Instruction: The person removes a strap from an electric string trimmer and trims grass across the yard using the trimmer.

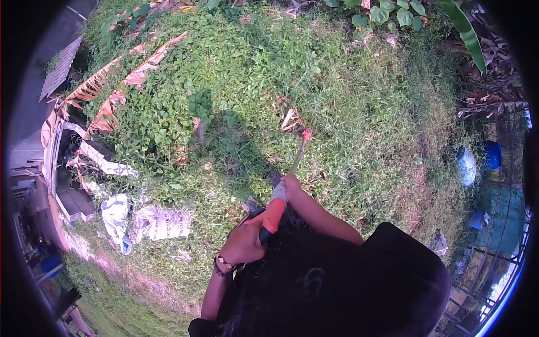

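A long grass trimmer point(274, 213) with an orange and black body slants away from my dark shirt. My left hand point(242, 245), with bracelets at the wrist, is closed around its rear handle. Further forward, my right hand point(290, 184) grips the tool near the start of the thin shaft point(298, 160). At the far end, the reddish-orange head point(307, 134) is low over the grass, beside a dry curled leaf point(289, 119). What kind of cutter sits under that head cannot be made out. Part of the rear handle is hidden by my left hand and shirt.
Grass and leafy weeds point(247, 73) cover the ground ahead. White sacks point(163, 223) lie at left, near a pale-edged frame point(73, 210) and dry banana leaves point(106, 109). Blue containers point(493, 155) and a fence point(505, 224) stand at right.
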Available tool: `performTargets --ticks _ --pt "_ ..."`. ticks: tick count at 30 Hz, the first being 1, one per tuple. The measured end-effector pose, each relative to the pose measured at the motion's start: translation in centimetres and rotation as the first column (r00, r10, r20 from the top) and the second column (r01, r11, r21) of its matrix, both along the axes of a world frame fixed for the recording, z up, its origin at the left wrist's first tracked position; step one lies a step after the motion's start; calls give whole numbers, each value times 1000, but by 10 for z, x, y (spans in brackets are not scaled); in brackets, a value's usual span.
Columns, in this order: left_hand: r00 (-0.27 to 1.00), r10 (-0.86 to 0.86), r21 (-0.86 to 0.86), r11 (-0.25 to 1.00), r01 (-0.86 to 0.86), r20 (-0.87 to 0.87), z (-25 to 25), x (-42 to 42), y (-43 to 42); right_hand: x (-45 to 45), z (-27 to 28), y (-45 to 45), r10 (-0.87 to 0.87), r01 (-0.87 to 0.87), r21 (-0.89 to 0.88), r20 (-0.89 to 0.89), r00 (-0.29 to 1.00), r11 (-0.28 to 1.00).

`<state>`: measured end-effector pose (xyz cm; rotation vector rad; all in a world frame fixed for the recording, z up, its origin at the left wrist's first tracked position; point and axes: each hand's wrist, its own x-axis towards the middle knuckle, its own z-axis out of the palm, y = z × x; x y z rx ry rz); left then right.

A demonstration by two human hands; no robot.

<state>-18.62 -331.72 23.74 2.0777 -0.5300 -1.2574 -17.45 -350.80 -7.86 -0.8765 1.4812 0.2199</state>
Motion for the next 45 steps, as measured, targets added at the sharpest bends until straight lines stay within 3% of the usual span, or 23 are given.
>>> performTargets --ticks 4,7,11,14,17,20,22,24,27,30,31,33,37,38,41,45 --pt "999 28 -70 997 -30 -17 8 5 0 -2 1 2 -31 27 -61 -61 998 998" --pt "1000 8 -110 994 -8 3 -10 -1 6 -9 27 -9 -31 31 -26 22 999 999" --pt "999 -28 -215 976 33 23 -26 1 10 -16 27 -18 -198 198 14 -23 980 980" --pt "987 -26 -279 960 -21 -162 -2 20 5 -11 58 -13 -198 196 -37 -64 978 980" --pt "943 -16 -246 967 -69 -331 -10 23 16 -10 61 -9 -200 199 -23 -110 974 980" --pt "944 50 -258 956 -140 -327 -2 23 16 -17 28 -7 -194 193 -17 -76 978 981" --pt "980 13 -274 959 -68 -199 -8 17 14 -13 21 -12 -166 154 -90 -152 974 984" --pt "995 10 -313 949 -40 -95 -6 18 8 -7 43 -23 -146 144 -50 -33 989 988" --pt "979 112 -256 954 -154 -170 3 23 -11 19 64 -34 -138 138 -7 64 988 990" --pt "975 189 -258 954 -154 117 -9 23 -42 55 76 -54 -104 108 -2 260 960 994" --pt "971 176 -178 973 -146 162 -12 24 -53 64 80 -62 -85 93 -8 337 938 996" --pt "964 133 -16 991 -133 230 -8 29 -83 88 83 -87 -3 -3 20 316 949 1000" --pt "964 39 46 998 -53 264 -42 34 -124 107 53 -121 5 -76 138 454 891 988" --pt "964 36 62 997 -55 263 -45 34 -132 108 45 -125 -51 -58 220 460 887 974" --pt "966 40 35 998 -51 254 -45 39 -136 113 4 -131 -22 -48 167 396 918 985" --pt "949 -39 -40 998 54 313 -50 41 -130 86 13 -136 -142 124 79 297 944 989"
